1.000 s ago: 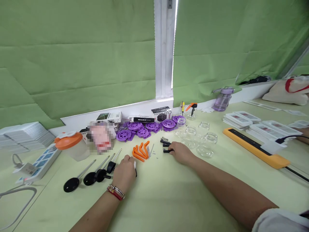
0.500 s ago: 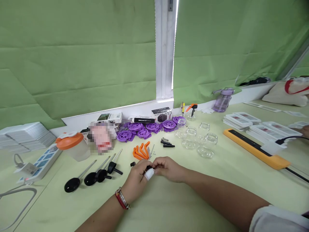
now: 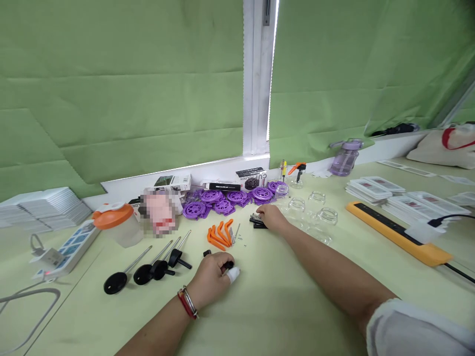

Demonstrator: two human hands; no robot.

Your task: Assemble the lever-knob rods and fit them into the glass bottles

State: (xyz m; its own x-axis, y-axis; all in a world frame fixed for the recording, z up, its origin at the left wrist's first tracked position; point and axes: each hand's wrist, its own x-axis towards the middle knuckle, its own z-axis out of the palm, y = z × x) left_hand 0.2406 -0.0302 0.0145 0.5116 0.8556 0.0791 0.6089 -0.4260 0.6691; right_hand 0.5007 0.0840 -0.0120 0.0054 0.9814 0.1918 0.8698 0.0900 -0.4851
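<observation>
My left hand (image 3: 213, 277), with white tape on its thumb, is closed around a small black part (image 3: 227, 266) above the table. Farther forward, my right hand (image 3: 270, 216) reaches to the black bit set (image 3: 257, 220); its fingers are bent over the bits and what they grip is hidden. Orange levers (image 3: 219, 234) and thin metal pins (image 3: 232, 236) lie between the hands. Left of my left hand are several black discs with metal rods (image 3: 143, 274). Purple round parts (image 3: 222, 206) are piled behind.
Clear glass-like jars (image 3: 297, 203) stand right of my right hand. A yellow power strip (image 3: 399, 232) and stacks of white cards (image 3: 374, 190) lie farther right. An orange-lidded cup (image 3: 128, 232) and a white power strip (image 3: 70, 249) stand at the left.
My right hand has left my left hand and moved forward to the black bit set. My left hand stays low with the black part. The view has shifted slightly.
</observation>
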